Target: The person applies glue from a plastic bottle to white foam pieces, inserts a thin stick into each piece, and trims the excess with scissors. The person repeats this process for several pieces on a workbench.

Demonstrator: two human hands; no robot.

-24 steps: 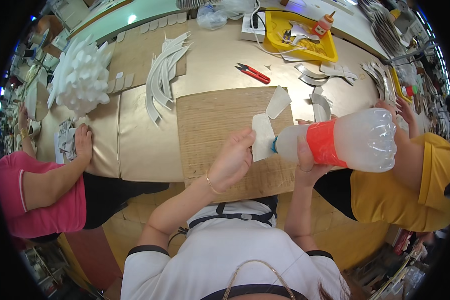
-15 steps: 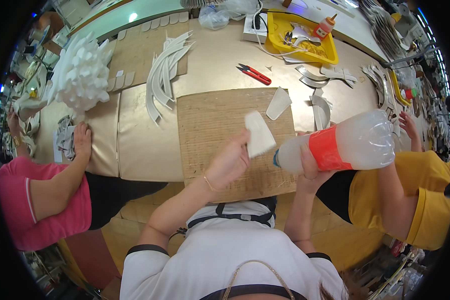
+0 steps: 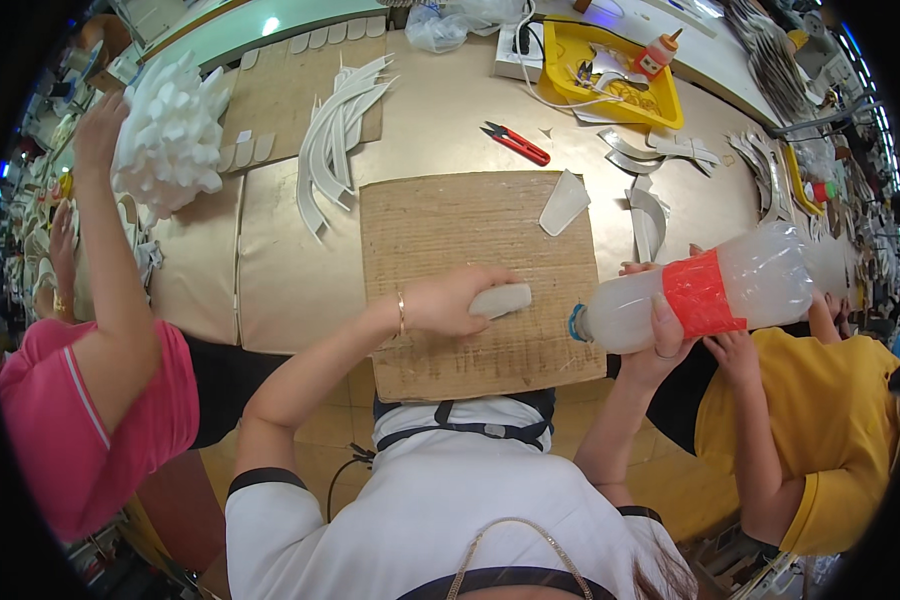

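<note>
My left hand [image 3: 452, 300] is low over the cardboard sheet [image 3: 420, 230], fingers closed on a small white flat piece [image 3: 502, 299] that is tilted so it looks narrow. A large clear plastic bottle [image 3: 705, 293] with a red label and a blue neck ring is in my right hand [image 3: 658, 342]. It lies tipped on its side, its mouth toward the piece but apart from it, with cloudy whitish contents. Another white tapered piece [image 3: 565, 204] rests on the cardboard's far right corner.
Red thread snips [image 3: 517, 143] lie beyond the cardboard. Curved white strips [image 3: 332, 135] and a white foam-like heap [image 3: 173, 130] are at left. A yellow tray [image 3: 670, 112] stands at back right. People in pink [image 3: 120, 400] and yellow [image 3: 820, 400] work on either side.
My left hand has moved down and left, turning the white piece flatter. My right hand and the bottle have shifted right. The person in pink has raised an arm toward the heap.
</note>
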